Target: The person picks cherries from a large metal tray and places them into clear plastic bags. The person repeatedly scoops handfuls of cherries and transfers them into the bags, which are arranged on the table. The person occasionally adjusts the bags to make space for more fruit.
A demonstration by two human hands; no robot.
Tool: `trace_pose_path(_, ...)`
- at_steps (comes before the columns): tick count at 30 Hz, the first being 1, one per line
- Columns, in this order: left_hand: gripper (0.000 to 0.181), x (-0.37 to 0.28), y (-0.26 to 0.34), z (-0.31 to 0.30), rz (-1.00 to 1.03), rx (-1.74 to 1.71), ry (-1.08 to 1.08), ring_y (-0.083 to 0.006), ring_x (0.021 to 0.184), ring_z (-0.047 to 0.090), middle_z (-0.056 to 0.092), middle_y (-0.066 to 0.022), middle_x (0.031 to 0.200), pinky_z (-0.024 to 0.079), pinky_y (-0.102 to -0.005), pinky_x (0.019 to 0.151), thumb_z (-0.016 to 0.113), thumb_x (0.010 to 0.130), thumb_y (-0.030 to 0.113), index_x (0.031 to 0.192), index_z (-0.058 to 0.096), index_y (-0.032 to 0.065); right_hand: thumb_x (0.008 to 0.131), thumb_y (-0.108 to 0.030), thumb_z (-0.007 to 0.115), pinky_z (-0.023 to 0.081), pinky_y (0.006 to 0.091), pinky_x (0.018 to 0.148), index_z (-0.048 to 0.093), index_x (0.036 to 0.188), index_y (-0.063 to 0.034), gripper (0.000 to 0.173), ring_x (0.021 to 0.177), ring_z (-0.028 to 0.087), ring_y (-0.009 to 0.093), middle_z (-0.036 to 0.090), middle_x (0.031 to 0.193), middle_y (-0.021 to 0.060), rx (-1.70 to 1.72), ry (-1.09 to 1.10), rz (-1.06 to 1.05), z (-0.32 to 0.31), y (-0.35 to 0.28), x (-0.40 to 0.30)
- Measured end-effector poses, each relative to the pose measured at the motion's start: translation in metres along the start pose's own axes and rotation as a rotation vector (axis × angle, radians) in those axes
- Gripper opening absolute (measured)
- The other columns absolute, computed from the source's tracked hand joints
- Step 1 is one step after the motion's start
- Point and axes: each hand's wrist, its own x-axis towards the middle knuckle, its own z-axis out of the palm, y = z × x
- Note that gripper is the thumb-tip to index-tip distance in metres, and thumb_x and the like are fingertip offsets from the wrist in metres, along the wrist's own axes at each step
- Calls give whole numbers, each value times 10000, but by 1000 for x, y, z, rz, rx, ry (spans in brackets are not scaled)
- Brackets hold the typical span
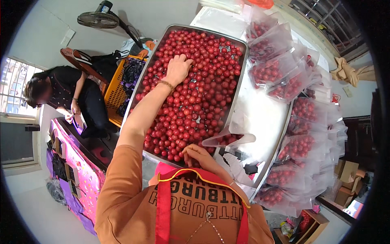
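Note:
A large metal tray (246, 61) lies before me, filled with small round red balls (189, 103) that look like beads or fruit. My left hand (178, 68) rests on the balls in the upper part of the tray, fingers bent downward; whether it grips any is hidden. My right hand (196, 155) is curled at the tray's near edge, its fingertips over the balls and partly hidden. Just right of it, a translucent plastic bag (233, 138) with red balls inside lies at the tray's right rim.
Several filled translucent bags (271, 70) cover the white table (253, 113) on the right, more (297, 146) along its edge. On the left stand a yellow plastic crate (114, 99) and a fan (98, 20). A seated person (70, 91) works at a pink-covered table (82, 161).

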Motion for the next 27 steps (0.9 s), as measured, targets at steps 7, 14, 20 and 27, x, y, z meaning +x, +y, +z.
trace_pose_path(7,204,-1,-5,0,248,85,-63,-235,866,507,550,-43,873,402,-383,730,552,755,116,953,586,147,941,-269,425,380,181,541,523,1028,-57,249,624,487,49,548,805,-2,-22,15,-55,-5,0,8)
trace_pose_path(14,326,4,-5,1,310,125,-148,-232,877,514,558,-30,882,399,-366,759,546,750,83,1066,507,154,938,-271,433,406,192,564,516,1025,-49,253,634,494,57,551,790,4,17,-17,3,7,-11,13)
trace_pose_path(20,283,7,-4,3,151,18,-111,-253,885,523,563,-52,872,400,-389,757,615,718,102,983,522,137,933,-273,452,420,199,565,520,1014,-46,251,636,502,62,541,781,-2,-13,-64,-3,13,-4,23)
trace_pose_path(27,281,-19,5,-36,-808,-1978,-132,-117,622,505,577,-15,825,416,-244,547,487,919,261,1095,561,56,929,-238,445,395,207,506,494,999,-37,219,603,478,71,533,807,17,171,37,47,10,-5,31)
